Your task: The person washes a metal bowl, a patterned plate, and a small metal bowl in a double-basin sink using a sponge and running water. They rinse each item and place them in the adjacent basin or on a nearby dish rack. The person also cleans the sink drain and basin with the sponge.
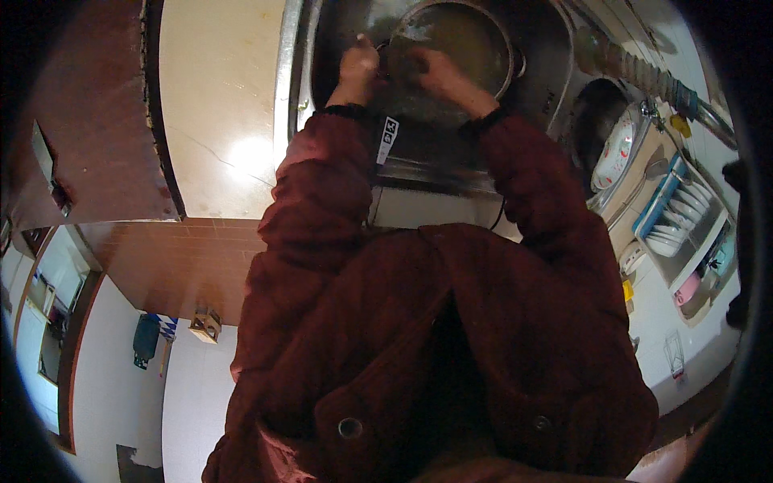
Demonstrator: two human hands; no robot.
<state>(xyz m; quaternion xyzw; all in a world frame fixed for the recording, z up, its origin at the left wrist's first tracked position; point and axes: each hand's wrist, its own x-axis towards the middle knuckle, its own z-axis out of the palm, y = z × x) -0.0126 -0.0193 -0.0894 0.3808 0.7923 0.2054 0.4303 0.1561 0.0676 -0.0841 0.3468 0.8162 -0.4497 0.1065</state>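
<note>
A wide round metal pot (pixel 510 42) with loop side handles sits in a stainless steel sink (pixel 558 90). Murky greenish-brown liquid (pixel 468 45) fills much of it. My left hand (pixel 360 63) is curled at the pot's left handle (pixel 383 46) and appears to grip it. Over the pot's near left part, my right hand (pixel 444 75) reaches in with bent fingers. Blur and dark shadow hide its fingertips, so I cannot tell whether they hold anything. A white tag (pixel 388 140) with a printed code shows between my forearms, near the sink's front edge.
A cream countertop (pixel 220 108) adjoins the sink's left side, with a knife (pixel 45 154) on a brown surface beyond. To the right are a floral enamel basin (pixel 616 148), a dish rack (pixel 694 265) with white bowls (pixel 682 211), and a ribbed hose (pixel 652 72) near the sink.
</note>
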